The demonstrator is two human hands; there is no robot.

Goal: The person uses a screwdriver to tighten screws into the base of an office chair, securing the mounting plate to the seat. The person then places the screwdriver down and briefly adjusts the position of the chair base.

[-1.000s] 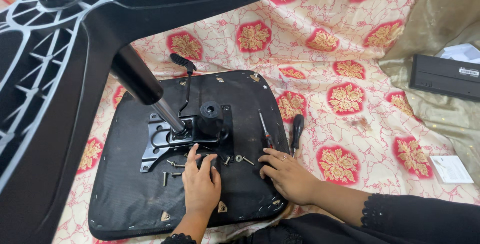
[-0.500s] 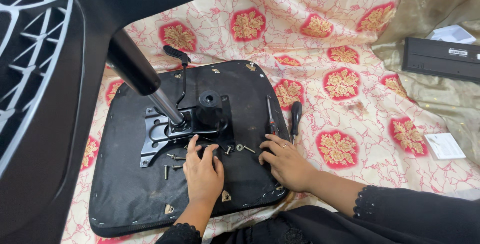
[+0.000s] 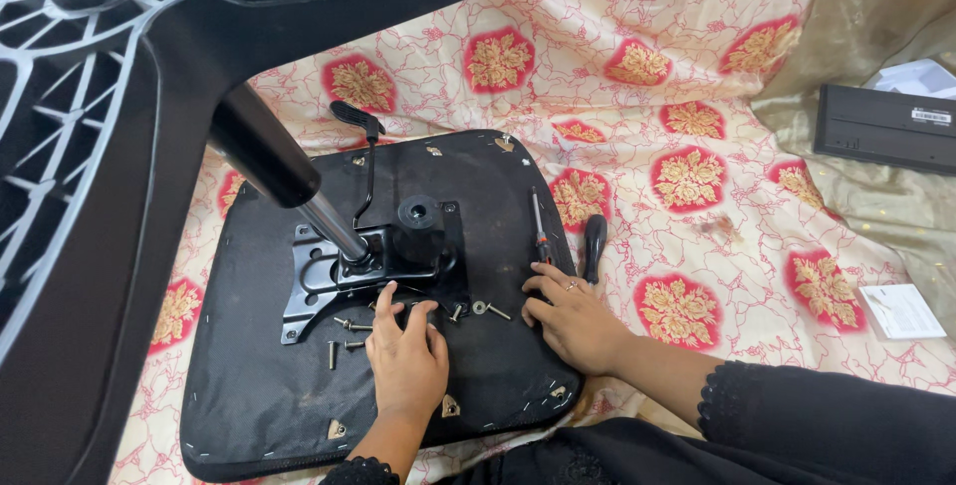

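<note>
Fitting the tilt mechanism plate onto the upturned seat base. Left hand and right hand flat, fingers spread, holding nothing. Next, probably: picking loose bolts beside the plate.

Chair base cut off top-left.

A cream cloth patterned with red-and-gold medallions covers the floor, with a plain olive-gold fabric alongside at the right. Directly on the patterned cloth lie an upturned black chair seat and a black-handled tool just beside it. A flat black box and a white card rest farther right.
</note>
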